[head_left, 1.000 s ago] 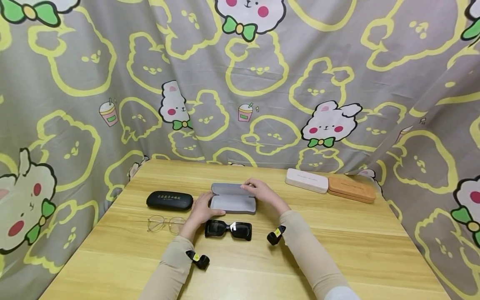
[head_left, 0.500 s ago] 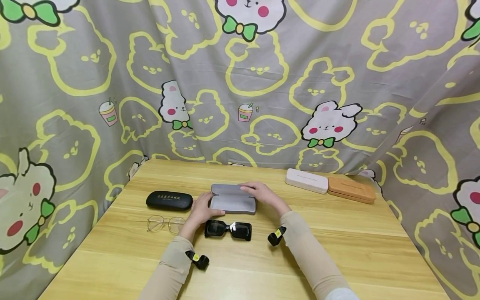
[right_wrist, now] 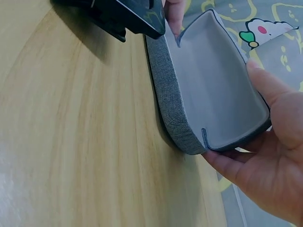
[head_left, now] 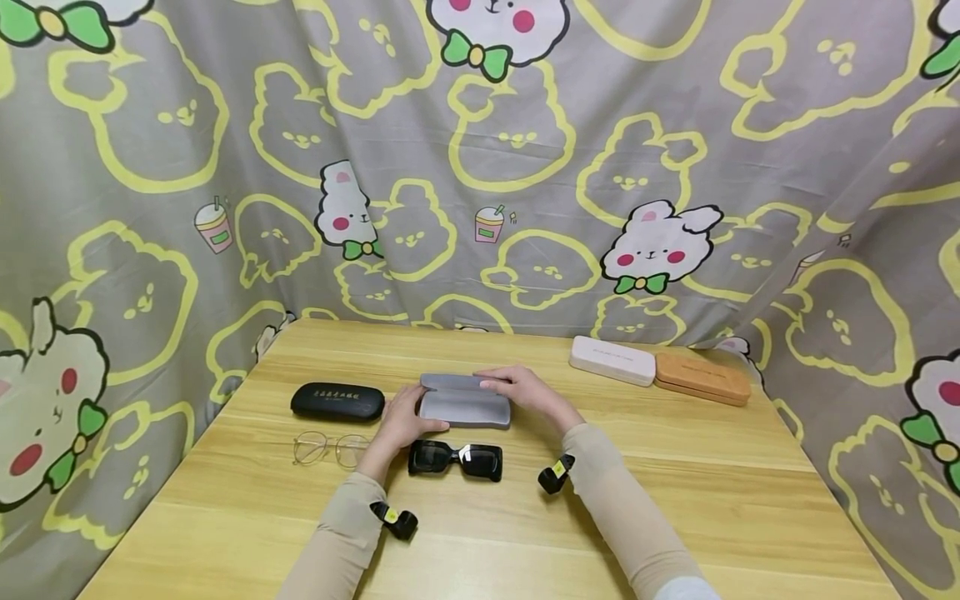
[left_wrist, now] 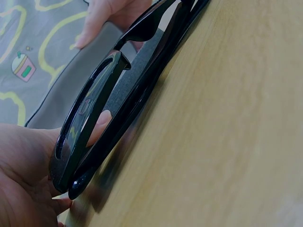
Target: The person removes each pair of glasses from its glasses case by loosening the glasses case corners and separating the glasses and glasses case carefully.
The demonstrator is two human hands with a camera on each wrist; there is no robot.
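Note:
A grey glasses case [head_left: 467, 412] stands open on the table, its pale lining showing. My left hand [head_left: 403, 420] grips its left end, the thumb along the front side. With my right hand [head_left: 527, 388] I hold the lid [right_wrist: 220, 78] at the right; in the right wrist view the thumb lies on the lid's edge and the fingers reach behind. Black sunglasses [head_left: 455, 461] rest just in front of the case, and in the left wrist view their frame [left_wrist: 78, 120] covers part of my left hand.
Left of my left hand lie a black glasses case [head_left: 337, 402] and thin-rimmed eyeglasses [head_left: 327, 448], partly hidden by the wrist. A white case [head_left: 612, 361] and an orange case [head_left: 702, 378] sit at the back right. A patterned curtain [head_left: 525, 275] hangs behind the table.
The grey case's lid has tilted farther back, and my right hand has shifted slightly with it. My left hand keeps its hold; the sunglasses stay in place.

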